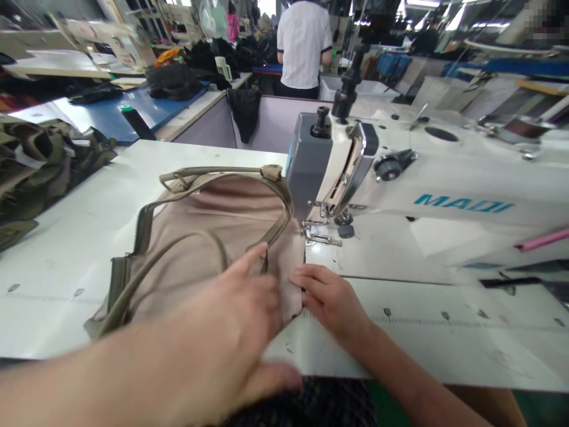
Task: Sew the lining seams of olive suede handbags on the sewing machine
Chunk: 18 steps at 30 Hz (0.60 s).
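A beige fabric panel (222,222) with an olive zipper and webbing strap lies on the white sewing table (66,261), its right edge by the presser foot (317,237) of a white sewing machine (444,178). My left hand (231,320) lies flat on the fabric, fingers stretched toward the seam. My right hand (329,299) rests on the fabric's right edge just in front of the presser foot, fingers curled down and pressing the cloth.
A heap of olive camouflage cloth (40,166) lies at the table's left. Behind are a blue table (111,112) with dark fabric and a thread cone (136,121). A person in a white shirt (304,47) stands at the back.
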{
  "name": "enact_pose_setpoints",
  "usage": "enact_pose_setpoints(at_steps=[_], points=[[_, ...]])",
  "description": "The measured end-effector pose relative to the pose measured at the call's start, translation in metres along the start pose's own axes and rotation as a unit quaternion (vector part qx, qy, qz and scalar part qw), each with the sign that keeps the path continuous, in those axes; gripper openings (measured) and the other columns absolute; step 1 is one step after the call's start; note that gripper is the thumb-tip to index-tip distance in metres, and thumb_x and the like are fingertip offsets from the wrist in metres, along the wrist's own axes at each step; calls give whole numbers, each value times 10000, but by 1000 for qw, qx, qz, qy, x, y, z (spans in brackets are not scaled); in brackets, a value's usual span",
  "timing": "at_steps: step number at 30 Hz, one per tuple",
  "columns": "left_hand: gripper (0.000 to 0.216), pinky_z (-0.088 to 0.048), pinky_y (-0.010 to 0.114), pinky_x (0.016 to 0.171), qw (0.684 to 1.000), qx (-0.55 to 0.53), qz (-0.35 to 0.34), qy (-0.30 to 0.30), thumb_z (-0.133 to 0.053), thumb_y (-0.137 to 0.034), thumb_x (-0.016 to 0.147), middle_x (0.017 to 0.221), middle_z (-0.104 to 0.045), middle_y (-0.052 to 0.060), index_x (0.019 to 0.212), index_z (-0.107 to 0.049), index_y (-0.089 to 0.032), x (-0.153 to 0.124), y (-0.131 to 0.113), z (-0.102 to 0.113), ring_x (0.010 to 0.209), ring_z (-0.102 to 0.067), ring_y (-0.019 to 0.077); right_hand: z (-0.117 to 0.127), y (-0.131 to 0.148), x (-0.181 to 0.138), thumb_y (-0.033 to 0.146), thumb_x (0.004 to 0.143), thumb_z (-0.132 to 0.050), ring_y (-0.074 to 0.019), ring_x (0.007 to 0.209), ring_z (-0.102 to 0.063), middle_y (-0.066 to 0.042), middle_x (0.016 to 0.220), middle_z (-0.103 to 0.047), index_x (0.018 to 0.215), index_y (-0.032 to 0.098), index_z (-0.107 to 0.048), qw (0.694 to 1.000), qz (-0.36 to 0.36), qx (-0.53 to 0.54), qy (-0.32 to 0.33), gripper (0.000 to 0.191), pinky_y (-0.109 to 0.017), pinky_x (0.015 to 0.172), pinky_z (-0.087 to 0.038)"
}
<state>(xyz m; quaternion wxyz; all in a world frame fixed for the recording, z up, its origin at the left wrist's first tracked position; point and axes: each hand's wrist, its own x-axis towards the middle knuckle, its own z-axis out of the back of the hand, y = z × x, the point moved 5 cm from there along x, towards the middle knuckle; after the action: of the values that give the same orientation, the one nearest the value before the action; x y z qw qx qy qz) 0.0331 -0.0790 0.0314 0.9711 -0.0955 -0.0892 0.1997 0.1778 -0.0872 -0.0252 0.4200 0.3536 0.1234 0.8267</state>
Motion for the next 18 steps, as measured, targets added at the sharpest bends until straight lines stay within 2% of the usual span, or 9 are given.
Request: enact_pose_setpoints(at_steps=[1,2,4,6,8,11,14,16,18], points=[[430,-150,544,1198,998,33,-15,-44,-433,-525,942,731,-683,21,745,-673,-227,-13,-24,-3,863,-631,236,1,4,0,149,985,-464,-224,1042,-653,-103,1091,-681,1110,183,-674,1000,4,-7,4,246,-373,884,-590],[345,-75,523,1223,996,71,-14,-47,-476,-458,933,794,-706,21,795,-689,-226,-24,-43,-11,910,-629,234,1,9,-1,161,996,-445,-232,1046,-644,-108,1083,-678,1103,174,-675,1000,14,-12,10,254,-379,894,-584],[222,9,491,1239,992,123,1,-34,-500,-314,922,955,-729,13,902,-704,-227,-40,-65,-26,1047,-607,227,1,21,-4,176,1012,-416,-245,1019,-636,-114,1023,-678,1054,153,-687,999,42,-12,29,275,-387,894,-578],[250,14,485,1242,989,141,15,-39,-469,-248,934,1144,-702,2,1053,-689,-234,-48,-71,-34,1203,-542,212,-1,32,-12,175,1017,-408,-253,988,-630,-115,955,-679,1012,135,-691,997,59,-1,49,285,-391,887,-576],[322,-20,471,1246,987,135,44,-79,-446,-250,957,1288,-643,2,1224,-624,-219,-52,-67,-34,1293,-480,193,-1,39,-23,158,1011,-417,-254,982,-623,-117,944,-683,1036,123,-679,997,56,15,52,265,-393,888,-575],[420,-64,405,1250,981,98,115,-122,-466,-246,959,1366,-589,31,1367,-515,-158,-57,-57,-32,1291,-490,164,-1,47,-39,106,991,-415,-254,1036,-605,-131,1035,-680,1117,113,-648,998,35,32,38,265,-413,943,-553],[371,-56,396,1244,980,55,140,-131,-492,-245,941,1362,-591,54,1290,-583,-156,-61,-55,-39,1275,-509,187,0,53,-48,49,954,-406,-249,1076,-593,-123,1035,-680,1084,109,-653,998,14,41,34,286,-408,1002,-518],[282,-66,396,1239,984,23,126,-128,-462,-223,947,1273,-650,47,1144,-657,-172,-62,-58,-46,1245,-529,198,1,59,-51,33,917,-415,-253,1095,-586,-117,1024,-676,1056,111,-661,998,2,53,38,293,-419,1030,-495],[307,-103,372,1228,987,1,100,-125,-380,-185,970,1137,-702,39,1043,-678,-175,-63,-61,-53,1168,-568,188,1,63,-53,48,903,-444,-258,1102,-581,-115,1041,-668,1079,114,-660,997,-12,58,41,286,-441,1035,-485]])
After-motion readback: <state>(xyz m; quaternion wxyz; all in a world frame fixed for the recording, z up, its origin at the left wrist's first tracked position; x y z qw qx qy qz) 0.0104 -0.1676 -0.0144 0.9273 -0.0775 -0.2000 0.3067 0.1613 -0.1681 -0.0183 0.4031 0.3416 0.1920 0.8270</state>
